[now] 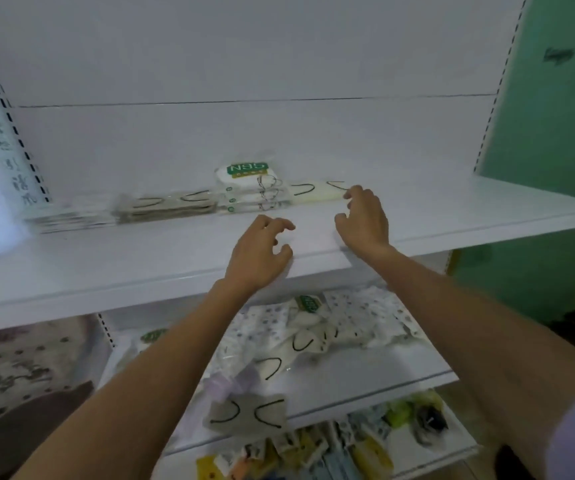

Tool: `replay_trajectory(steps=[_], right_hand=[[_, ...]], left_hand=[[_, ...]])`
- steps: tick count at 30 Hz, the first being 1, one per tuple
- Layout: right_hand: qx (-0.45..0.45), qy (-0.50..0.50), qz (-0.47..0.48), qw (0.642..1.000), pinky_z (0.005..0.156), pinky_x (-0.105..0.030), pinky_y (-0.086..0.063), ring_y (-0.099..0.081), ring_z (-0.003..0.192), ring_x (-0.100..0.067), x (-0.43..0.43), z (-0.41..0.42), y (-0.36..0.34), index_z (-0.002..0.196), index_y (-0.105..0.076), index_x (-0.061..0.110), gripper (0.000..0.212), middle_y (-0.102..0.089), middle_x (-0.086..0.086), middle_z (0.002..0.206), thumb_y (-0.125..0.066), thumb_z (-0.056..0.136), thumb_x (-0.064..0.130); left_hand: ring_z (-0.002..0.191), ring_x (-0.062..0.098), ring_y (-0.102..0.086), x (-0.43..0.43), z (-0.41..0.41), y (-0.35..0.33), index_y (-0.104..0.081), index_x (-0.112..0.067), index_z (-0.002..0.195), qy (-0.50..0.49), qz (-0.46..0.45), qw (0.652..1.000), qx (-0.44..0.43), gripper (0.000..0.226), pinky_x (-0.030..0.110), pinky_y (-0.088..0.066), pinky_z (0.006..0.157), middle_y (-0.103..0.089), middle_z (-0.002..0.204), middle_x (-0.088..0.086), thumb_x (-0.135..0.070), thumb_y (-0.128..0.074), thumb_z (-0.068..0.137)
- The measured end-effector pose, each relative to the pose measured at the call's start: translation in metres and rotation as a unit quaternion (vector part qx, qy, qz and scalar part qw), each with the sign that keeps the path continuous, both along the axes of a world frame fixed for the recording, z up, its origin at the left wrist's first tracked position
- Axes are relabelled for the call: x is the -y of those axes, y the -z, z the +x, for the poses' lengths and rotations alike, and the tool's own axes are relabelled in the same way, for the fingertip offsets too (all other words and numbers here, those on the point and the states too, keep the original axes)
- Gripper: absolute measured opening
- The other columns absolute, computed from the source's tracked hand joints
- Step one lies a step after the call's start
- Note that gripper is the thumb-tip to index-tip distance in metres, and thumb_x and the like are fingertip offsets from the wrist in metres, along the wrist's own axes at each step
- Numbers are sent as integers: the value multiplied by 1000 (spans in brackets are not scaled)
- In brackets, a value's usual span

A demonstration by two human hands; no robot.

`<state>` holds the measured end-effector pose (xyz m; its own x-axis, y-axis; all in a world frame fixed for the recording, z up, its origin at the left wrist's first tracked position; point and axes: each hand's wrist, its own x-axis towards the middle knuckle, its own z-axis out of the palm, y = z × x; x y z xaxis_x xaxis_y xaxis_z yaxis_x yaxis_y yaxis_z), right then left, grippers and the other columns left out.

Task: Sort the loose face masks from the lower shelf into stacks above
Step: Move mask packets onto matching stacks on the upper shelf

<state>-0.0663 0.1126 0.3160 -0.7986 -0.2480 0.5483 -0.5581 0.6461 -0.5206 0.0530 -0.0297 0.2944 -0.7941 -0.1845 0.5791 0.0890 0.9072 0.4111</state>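
On the upper shelf (106, 271) a row of mask stacks lines the back: a pale stack (71, 216) at the left, a grey stack (168, 206), a white stack with a green label (248, 185) and a cream stack (317, 192). My right hand (364, 216) hovers just in front of the cream stack, fingers loosely curled, holding nothing. My left hand (258, 254) hangs over the shelf's front, fingers relaxed and empty. Loose packaged masks (314, 337) lie jumbled on the lower shelf (383, 375). A grey mask (244, 414) sits at its front edge.
A bottom shelf (400, 455) holds colourful packets. White slotted uprights (5, 109) frame the unit, with a green wall (553, 133) to the right. Perforated patterned material (19, 368) lies at the lower left.
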Motion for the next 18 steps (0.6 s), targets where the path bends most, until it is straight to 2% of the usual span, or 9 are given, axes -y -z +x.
replay_trajectory(steps=[3, 8, 14, 18], right_hand=[[5, 25, 13, 1000, 82, -34, -39, -47, 111, -28, -28, 14, 21, 121, -48, 4, 32, -49, -15, 121, -47, 89, 8], [40, 58, 28, 997, 73, -31, -36, -49, 102, -30, -70, 24, 58, 112, -50, 2, 24, -51, -16, 113, -46, 88, 4], [125, 51, 46, 990, 83, -36, -43, -51, 107, -29, -93, 29, 110, 120, -48, 5, 31, -52, -14, 121, -52, 90, 12], [140, -12, 140, 980, 85, -36, -44, -50, 111, -29, -91, 32, 144, 127, -45, 5, 37, -52, -15, 123, -49, 91, 12]], left_hand=[[83, 10, -49, -24, 9, 18, -59, -14, 116, 13, 20, 1000, -7, 32, 24, -42, 76, -52, 109, 5, -9, -57, 85], [90, 20, -56, -59, 17, 68, -60, -10, 114, 57, 36, 997, 24, 30, 22, -39, 76, -55, 108, 8, -6, -58, 85], [98, 26, -57, -67, 30, 147, -59, -10, 117, 12, 97, 986, 137, 31, 29, -44, 83, -54, 114, 11, -11, -58, 86], [95, 22, -58, -58, 46, 191, -57, -11, 119, -52, 150, 967, 199, 33, 21, -38, 75, -54, 115, 11, -12, -57, 87]])
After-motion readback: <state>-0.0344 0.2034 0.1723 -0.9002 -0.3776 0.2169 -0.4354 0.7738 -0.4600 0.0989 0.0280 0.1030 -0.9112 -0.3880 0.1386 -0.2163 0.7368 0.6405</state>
